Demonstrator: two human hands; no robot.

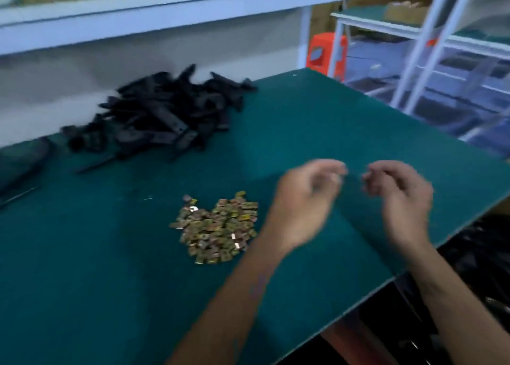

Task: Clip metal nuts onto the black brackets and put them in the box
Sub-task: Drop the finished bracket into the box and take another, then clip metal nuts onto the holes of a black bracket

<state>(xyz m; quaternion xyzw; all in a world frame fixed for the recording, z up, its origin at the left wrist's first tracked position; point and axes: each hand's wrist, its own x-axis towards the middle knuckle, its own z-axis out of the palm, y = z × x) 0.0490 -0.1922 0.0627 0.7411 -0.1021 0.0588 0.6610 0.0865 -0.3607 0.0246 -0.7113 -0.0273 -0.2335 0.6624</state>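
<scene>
nuts [218, 228] lie left of both hands' curled fingers [335, 171]; grip unclear.

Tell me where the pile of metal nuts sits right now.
In the head view, the metal nuts lie mid-table on the green mat, just left of the left hand.

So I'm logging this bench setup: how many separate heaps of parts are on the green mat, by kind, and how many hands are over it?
Heaps of black plastic brackets: 1
Heaps of small brass-coloured metal nuts: 1
Hands over the green mat: 2, the left hand and the right hand, both blurred
Total: 4
</scene>
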